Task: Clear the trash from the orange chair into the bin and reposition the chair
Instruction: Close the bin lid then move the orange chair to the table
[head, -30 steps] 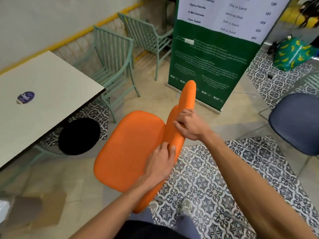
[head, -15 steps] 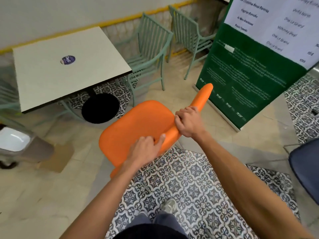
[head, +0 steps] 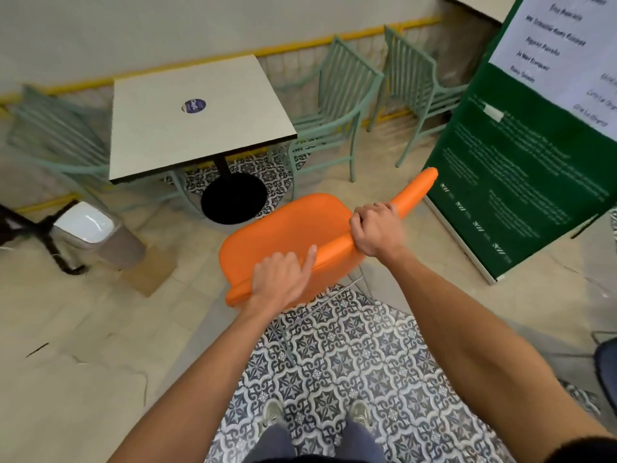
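Gripping the orange chair (head: 283, 235) by the top edge of its backrest: my right hand (head: 375, 233) is curling its fingers over the edge, and my left hand (head: 280, 279) is clasping the same edge, thumb lying along it. The seat is extending away from both hands; I cannot tell whether the legs are touching the floor. Far out beyond my left hand the bin (head: 96, 235) is standing well apart, near the square table (head: 200, 128). Past my right hand a green banner (head: 517, 182) is standing close.
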